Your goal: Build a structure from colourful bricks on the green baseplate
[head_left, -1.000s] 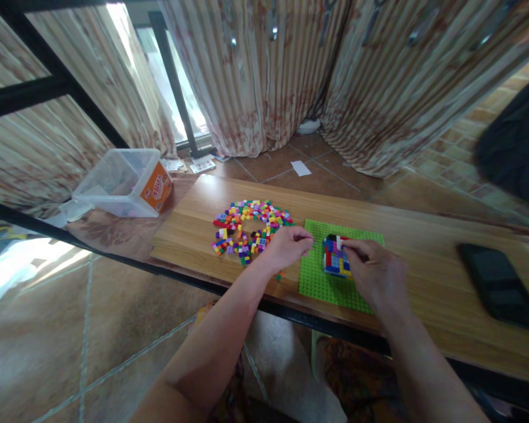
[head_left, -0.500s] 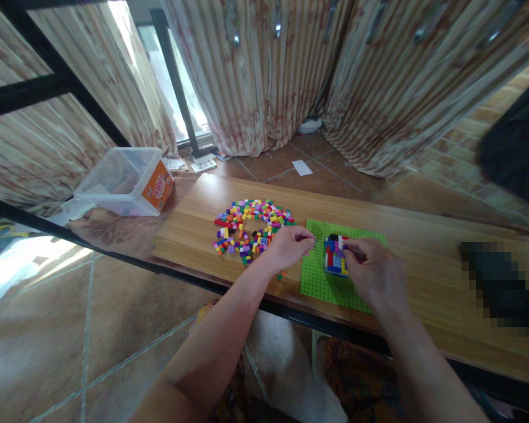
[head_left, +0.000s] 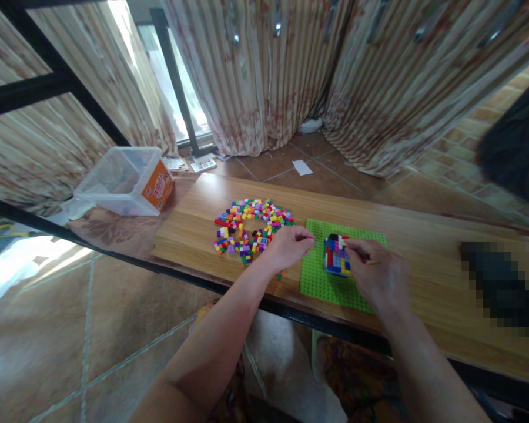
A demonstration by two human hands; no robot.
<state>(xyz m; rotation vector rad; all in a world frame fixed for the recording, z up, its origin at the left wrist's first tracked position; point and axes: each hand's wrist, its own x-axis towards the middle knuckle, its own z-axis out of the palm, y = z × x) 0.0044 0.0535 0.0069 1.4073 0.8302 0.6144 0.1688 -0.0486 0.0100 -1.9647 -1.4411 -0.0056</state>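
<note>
A block built of multicoloured toy bricks (head_left: 335,261) sits on a green studded baseplate (head_left: 315,282). At the block's upper right corner, the thumb and fingertips of my right hand (head_left: 379,271) are pinched together. Whatever small piece may be between them is too small to make out. My left hand (head_left: 291,245) hovers at the baseplate's left edge, fingers curled into a pinch, their contents hidden. Behind and left of that hand, a ring-shaped pile of loose toy bricks (head_left: 242,211) spreads over the wooden table (head_left: 185,229).
A clear plastic bin (head_left: 114,197) with an orange label stands beyond the table's left end. A blurred dark object (head_left: 502,288) lies at the table's right. Curtains (head_left: 264,88) hang behind, and a white paper (head_left: 302,167) lies on the tiled floor.
My right hand has shifted slightly right, its fingertips still at the block's corner. A purple spot by those fingertips shows less now. My left hand has stayed in place.
</note>
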